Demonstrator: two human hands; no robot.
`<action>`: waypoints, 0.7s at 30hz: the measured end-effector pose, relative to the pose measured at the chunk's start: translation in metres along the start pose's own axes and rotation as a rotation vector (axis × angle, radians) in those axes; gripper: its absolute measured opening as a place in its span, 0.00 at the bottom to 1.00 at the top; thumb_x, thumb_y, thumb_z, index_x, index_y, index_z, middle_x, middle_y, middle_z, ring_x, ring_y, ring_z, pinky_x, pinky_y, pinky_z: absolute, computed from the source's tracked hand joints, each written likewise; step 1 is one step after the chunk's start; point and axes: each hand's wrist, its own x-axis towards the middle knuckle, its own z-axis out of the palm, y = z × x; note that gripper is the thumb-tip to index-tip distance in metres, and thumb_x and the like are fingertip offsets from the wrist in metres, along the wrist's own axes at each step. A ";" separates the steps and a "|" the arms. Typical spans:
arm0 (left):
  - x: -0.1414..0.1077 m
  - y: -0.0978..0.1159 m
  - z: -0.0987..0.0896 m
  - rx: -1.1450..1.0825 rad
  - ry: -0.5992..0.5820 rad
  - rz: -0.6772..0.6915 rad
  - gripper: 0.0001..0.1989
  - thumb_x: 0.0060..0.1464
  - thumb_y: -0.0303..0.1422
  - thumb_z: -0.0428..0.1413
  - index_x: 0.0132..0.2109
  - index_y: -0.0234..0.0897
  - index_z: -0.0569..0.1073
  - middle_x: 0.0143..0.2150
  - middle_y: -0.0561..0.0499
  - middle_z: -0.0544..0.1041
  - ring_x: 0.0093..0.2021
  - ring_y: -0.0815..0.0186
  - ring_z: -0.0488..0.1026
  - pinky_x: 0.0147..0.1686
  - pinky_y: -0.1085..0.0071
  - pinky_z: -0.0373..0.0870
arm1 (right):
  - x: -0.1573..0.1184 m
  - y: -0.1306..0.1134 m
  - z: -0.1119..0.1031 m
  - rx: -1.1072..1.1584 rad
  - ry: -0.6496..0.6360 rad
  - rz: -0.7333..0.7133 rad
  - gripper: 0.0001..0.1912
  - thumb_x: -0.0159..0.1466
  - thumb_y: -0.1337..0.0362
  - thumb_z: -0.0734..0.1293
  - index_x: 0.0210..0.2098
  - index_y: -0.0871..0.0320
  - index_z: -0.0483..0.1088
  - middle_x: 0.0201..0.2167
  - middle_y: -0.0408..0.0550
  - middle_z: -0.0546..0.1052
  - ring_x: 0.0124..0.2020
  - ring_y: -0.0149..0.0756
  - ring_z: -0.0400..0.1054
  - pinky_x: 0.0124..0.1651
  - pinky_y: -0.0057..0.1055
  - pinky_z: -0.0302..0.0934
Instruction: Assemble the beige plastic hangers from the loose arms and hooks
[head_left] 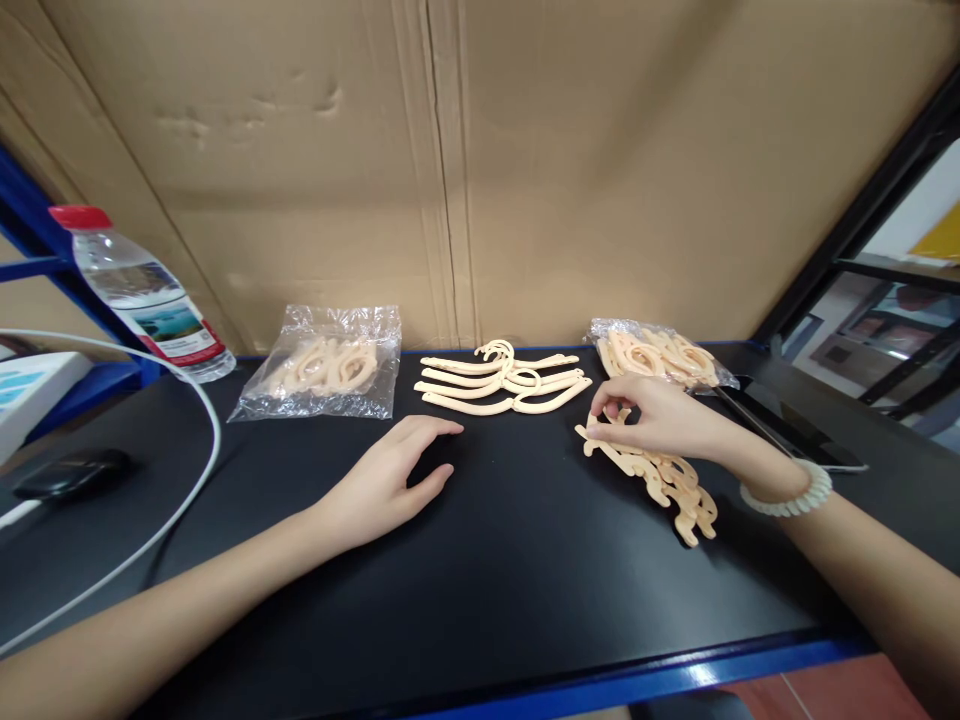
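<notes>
My left hand (382, 482) is over the black tabletop with thumb and fingers apart, holding nothing. Just beyond it, several cream plastic hangers (469, 407) lie spread out and overlapping, their hooks bunched in the middle. On the right, my right hand (651, 418) has thumb and fingers closed on the upper left end of a folded hanger (626, 460). More folded hangers (686, 500) lie in a loose pile under and beside that hand, which partly hides them.
Clear bags of hangers lie at the back left (322, 365) and back right (652, 355). A phone-like black device (787, 425) rests at right. A water bottle (150, 295), a white cable (214, 440) and a black mouse (71, 472) are at left. Cardboard (525, 180) walls the back.
</notes>
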 end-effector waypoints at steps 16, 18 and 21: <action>0.000 0.000 0.000 0.008 -0.002 0.021 0.16 0.61 0.35 0.49 0.55 0.37 0.68 0.54 0.44 0.73 0.55 0.58 0.69 0.55 0.60 0.68 | 0.004 0.006 0.016 0.239 -0.038 0.131 0.13 0.59 0.53 0.67 0.26 0.57 0.71 0.24 0.46 0.75 0.25 0.33 0.65 0.28 0.31 0.58; 0.000 0.000 0.000 0.007 0.001 0.021 0.16 0.61 0.35 0.50 0.54 0.38 0.68 0.54 0.44 0.73 0.55 0.57 0.70 0.55 0.60 0.69 | 0.004 0.007 0.016 0.253 -0.022 0.141 0.14 0.58 0.53 0.68 0.26 0.57 0.71 0.23 0.46 0.74 0.25 0.33 0.64 0.28 0.31 0.57; -0.001 0.000 -0.001 0.004 0.010 0.024 0.15 0.61 0.35 0.50 0.54 0.39 0.68 0.53 0.44 0.74 0.54 0.57 0.70 0.55 0.59 0.70 | 0.005 0.008 0.015 0.280 -0.010 0.158 0.14 0.58 0.53 0.68 0.25 0.58 0.71 0.23 0.45 0.73 0.24 0.32 0.64 0.28 0.31 0.57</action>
